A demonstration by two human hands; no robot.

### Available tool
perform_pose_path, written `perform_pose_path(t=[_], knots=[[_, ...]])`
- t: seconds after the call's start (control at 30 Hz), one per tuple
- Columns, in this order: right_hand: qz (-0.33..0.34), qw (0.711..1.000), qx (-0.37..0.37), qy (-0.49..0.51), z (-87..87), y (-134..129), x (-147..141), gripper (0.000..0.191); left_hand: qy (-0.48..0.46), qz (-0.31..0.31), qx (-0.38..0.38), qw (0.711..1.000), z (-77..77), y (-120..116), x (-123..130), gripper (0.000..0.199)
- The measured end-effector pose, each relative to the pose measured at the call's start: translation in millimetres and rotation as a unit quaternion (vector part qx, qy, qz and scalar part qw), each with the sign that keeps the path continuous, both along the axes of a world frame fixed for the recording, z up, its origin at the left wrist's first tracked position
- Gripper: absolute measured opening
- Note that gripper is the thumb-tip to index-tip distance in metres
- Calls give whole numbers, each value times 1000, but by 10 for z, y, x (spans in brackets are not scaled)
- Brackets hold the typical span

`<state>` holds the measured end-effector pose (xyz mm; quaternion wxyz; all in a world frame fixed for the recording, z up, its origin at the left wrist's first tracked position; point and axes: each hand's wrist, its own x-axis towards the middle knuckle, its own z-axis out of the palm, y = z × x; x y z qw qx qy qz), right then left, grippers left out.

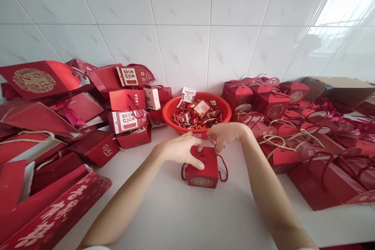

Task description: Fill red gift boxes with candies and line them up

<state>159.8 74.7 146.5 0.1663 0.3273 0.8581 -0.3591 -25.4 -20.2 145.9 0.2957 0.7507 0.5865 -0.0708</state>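
A small red gift box [202, 170] with a gold emblem on its front stands on the white table before me. Dark red cord loops hang at its left and right sides. My left hand [183, 150] grips the box from the left, thumb lying on the top and fingers bent over the far part. At the far right corner, my right hand [225, 134] has its fingers curled down against the box's edge; the fingertips are partly hidden. Just behind both hands sits an orange-red plastic basin [167, 115], filled with wrapped sweets [202, 115].
Many red gift boxes [93, 146] lie heaped on the left. More closed boxes [272, 103] stand at the right, some with rope handles [275, 140]. A brown cardboard box [336, 88] is at the far right. Behind the table rises a tiled wall [181, 47].
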Motion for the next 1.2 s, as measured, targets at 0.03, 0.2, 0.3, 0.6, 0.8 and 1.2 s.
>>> perform_pose_path(t=[0.03, 0.2, 0.3, 0.6, 0.8, 1.2], knots=[[-16, 1000, -13, -8, 1, -2, 11, 39, -2, -3, 2, 1000, -12, 9, -8, 56], [-65, 994, -92, -15, -23, -19, 10, 47, -16, -20, 16, 1000, -25, 26, -17, 54], [-58, 992, -113, -5, -29, -32, -2, 47, -28, -41, 25, 998, -15, 31, 0, 43], [-2, 983, -183, 26, -110, -18, -84, 56, 9, -13, -11, 1000, -4, -7, -30, 43], [3, 994, -100, 41, -34, -47, -117, 44, 23, -2, -20, 1000, 20, -32, -64, 41], [-60, 916, -139, 372, 301, -279, 141, 28, -66, 83, 55, 993, -15, -11, -26, 33]])
